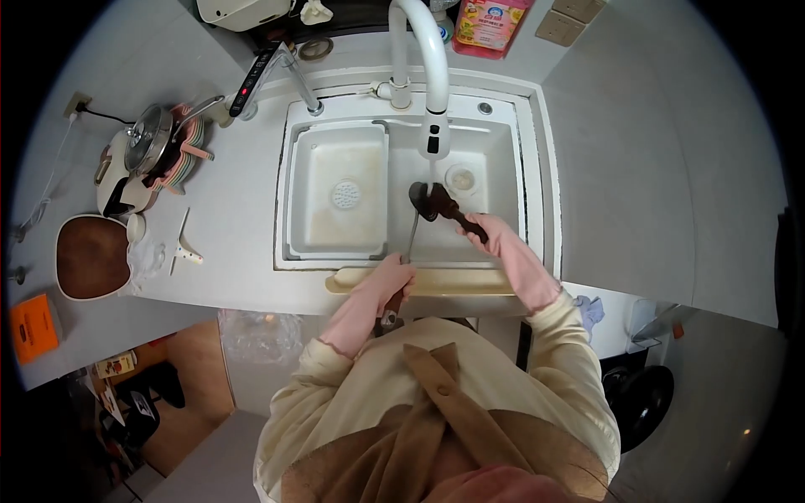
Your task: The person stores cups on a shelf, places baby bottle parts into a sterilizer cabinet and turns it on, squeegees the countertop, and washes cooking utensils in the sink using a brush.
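Note:
Pink rubber gloves cover both hands over the sink (457,151). My left hand (390,281), at the sink's front edge, is closed around the brown handle of a ladle (413,230). Its thin metal shaft reaches into the right basin, where its dark, rounded head is partly covered. My right hand (501,241) grips the handle of a dark brown brush (444,204). The brush's head presses against the ladle's head. Straight above them hangs the white faucet (434,134), with a thin stream of water falling onto the two heads.
A white draining basket (340,226) fills the left basin. The drain (463,178) lies behind the brush. Along the front edge runs a cream strip (453,282). Left on the counter are a lidded pan (149,142) and a brown board (92,257); a pink detergent bottle (489,27) stands behind.

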{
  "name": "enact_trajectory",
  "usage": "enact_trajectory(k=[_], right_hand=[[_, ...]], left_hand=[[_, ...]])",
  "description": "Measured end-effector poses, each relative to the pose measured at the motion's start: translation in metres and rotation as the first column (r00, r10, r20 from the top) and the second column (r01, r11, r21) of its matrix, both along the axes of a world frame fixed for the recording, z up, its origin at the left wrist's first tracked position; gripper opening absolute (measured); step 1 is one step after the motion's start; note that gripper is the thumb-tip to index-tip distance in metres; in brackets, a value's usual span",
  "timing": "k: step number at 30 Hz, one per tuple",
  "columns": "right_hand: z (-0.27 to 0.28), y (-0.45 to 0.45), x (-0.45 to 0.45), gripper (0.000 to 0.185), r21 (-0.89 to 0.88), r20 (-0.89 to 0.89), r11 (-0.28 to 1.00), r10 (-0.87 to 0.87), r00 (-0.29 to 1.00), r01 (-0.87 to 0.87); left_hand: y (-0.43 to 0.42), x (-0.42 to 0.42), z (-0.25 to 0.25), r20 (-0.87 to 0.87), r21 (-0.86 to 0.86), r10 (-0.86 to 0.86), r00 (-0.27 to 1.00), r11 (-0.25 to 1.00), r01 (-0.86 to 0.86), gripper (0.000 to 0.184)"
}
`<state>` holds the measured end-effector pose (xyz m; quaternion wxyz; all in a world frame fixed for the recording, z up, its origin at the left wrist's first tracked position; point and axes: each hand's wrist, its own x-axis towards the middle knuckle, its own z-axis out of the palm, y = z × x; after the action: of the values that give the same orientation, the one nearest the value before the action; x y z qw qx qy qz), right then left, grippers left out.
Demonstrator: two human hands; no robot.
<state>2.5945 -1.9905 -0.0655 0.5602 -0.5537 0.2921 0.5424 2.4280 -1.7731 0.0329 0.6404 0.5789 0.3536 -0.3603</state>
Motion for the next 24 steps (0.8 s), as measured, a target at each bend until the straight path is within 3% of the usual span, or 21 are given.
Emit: enact_trajectory(k=[1,4,8,10,12,16,18,20,21,22,24], right_hand=[[-0.001,0.004,0.002,0.024,-0.024,-0.065,1.0,-0.011,0.998,0.01],[0.017,0.012,-0.02,0.025,-0.003,0.097,0.977,0.211,0.973,-0.212],[0.014,0.031,-0.006,0.026,-0.183,0.074,0.975,0.145,0.987,-0.129],[0.021,0.04,-0.007,0.028,-0.229,0.145,0.961,0.19,0.971,-0.154],[0.031,0.032,-0.024,0.03,-0.084,0.212,0.965,0.261,0.942,-0.248],[0.027,0.044,-0.005,0.029,-0.182,0.149,0.972,0.175,0.973,-0.147],[0.007,0.042,-0.014,0.029,-0.141,0.263,0.924,0.38,0.887,-0.354],[0.043,0.047,-0.025,0.028,-0.1,0.198,0.967,0.252,0.947,-0.236],[0.03,0.041,-0.016,0.029,-0.131,0.197,0.951,0.302,0.933,-0.281],[0.016,0.044,-0.008,0.031,-0.171,0.215,0.976,0.174,0.961,-0.138],[-0.001,0.039,-0.001,0.034,-0.123,0.24,0.975,0.212,0.947,-0.187]], left_hand=[[-0.001,0.0,0.0,0.001,0.001,-0.001,1.0,1.0,0.001,0.014],[0.001,0.001,0.0,-0.002,0.022,-0.012,1.0,1.0,0.012,0.015],[-0.001,-0.001,-0.007,-0.008,0.061,-0.09,0.996,0.994,0.09,0.018],[0.003,0.004,-0.005,-0.002,0.057,-0.096,0.995,0.994,0.096,0.019],[0.008,0.005,-0.003,-0.019,0.011,-0.054,0.998,0.998,0.054,0.019],[0.007,-0.001,-0.01,0.013,0.019,-0.028,1.0,0.999,0.028,0.018],[0.011,0.004,-0.009,0.002,0.018,-0.022,1.0,1.0,0.022,0.017],[0.01,0.002,-0.004,-0.029,0.015,-0.002,1.0,1.0,0.003,0.016],[0.013,0.0,-0.004,-0.006,-0.006,-0.037,0.999,0.999,0.037,0.015],[0.011,-0.003,-0.005,-0.016,-0.012,-0.037,0.999,0.999,0.037,0.015],[0.012,0.0,-0.004,-0.01,-0.012,-0.021,1.0,1.0,0.021,0.015]])
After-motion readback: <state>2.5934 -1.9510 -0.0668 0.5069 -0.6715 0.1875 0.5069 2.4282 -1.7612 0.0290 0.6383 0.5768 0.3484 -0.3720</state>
